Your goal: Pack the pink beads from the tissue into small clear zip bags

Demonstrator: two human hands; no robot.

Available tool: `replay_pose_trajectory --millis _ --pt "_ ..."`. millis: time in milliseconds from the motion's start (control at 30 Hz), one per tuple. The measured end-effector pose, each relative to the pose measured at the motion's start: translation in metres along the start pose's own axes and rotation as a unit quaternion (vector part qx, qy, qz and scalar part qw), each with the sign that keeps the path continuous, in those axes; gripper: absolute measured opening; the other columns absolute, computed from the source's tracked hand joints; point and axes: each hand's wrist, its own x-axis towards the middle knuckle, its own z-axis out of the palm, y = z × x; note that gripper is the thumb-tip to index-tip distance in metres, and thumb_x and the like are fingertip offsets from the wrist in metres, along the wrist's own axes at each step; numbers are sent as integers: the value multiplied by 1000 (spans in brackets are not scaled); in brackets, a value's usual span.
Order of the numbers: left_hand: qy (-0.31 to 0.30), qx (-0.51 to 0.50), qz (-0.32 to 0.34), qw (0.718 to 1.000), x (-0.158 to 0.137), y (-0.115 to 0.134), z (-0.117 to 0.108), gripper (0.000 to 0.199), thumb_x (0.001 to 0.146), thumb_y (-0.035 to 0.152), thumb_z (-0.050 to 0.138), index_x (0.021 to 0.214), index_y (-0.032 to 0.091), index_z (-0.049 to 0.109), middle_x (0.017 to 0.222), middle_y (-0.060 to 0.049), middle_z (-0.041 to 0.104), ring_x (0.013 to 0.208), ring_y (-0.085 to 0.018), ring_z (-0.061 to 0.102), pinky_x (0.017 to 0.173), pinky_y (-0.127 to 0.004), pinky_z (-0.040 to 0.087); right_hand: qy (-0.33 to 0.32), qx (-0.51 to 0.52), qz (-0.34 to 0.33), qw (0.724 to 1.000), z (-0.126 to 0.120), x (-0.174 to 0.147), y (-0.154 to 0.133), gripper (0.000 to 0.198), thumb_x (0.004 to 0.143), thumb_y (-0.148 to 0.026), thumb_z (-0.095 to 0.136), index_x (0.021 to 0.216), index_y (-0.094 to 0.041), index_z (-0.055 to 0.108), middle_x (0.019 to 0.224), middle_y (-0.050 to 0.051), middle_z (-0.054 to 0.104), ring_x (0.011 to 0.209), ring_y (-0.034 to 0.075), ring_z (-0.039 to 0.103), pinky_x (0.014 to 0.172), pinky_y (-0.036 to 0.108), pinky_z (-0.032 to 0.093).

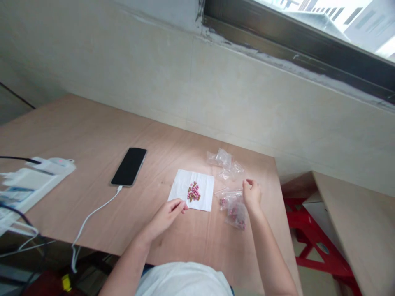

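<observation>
Head view, left hand point(168, 211) at white paper point(177, 187) bearing beads point(194, 191), fingers curled, right hand point(253, 195) beside plastic bags point(236, 216), fingers bent, cannot tell if either grips anything

On the desk point(160, 142), a small heap of pink beads and brown pieces point(194, 192) lies on a white paper sheet point(206, 189). The left hand point(170, 210) is at the sheet's near left edge, fingers curled; the right hand point(253, 196) is right of two clear bags point(237, 214) with pink contents. More clear bags point(226, 160) lie farther off. Farther left — a black phone point(128, 166) on a white cable point(92, 213), then a power strip point(63, 166).
</observation>
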Motion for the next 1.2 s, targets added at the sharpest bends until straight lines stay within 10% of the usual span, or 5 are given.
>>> replay_pose_trajectory --millis 367,1200 --pt "-7 -6 -17 1000 5 -10 -5 31 81 39 38 71 15 55 71 -1 56 74 -16 52 70 -25 38 -61 -24 -19 998 46 89 -15 21 59 -12 54 79 -11 61 76 14 63 73 23 57 64 31 39" --pt "-15 -11 -10 1000 -2 -5 10 34 80 43 39 74 16 57 74 -2 60 77 -17 53 74 -27 39 -104 153 15 983 -18 52 -16 8 54 -21 59 57 -13 59 50 3 55 48 14 49 46 26 36"
